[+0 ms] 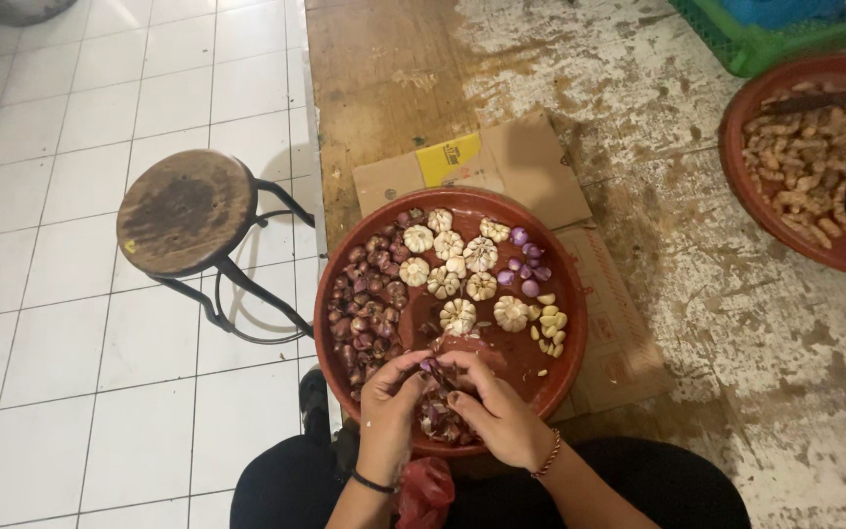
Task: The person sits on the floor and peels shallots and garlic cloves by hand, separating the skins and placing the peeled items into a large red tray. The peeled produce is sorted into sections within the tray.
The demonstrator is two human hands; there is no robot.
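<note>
A round red-brown tray [565, 323] rests on cardboard at the table's edge. It holds a heap of unpeeled shallots [369, 299] on the left, several garlic bulbs [457, 264] in the middle, a few peeled purple shallots [526, 264] and peeled garlic cloves [548, 328] on the right. My left hand [389, 407] and my right hand [496, 411] meet over the tray's near rim, fingers pinched together on one small shallot [430, 366]. Loose purple skins [438, 419] lie under my hands.
A flattened cardboard sheet [511, 162] lies under the tray on the worn wooden table [717, 323]. A second red tray [815, 157] of ginger-like roots sits far right, a green crate [775, 34] behind it. A round stool [188, 211] stands on white tiles at left.
</note>
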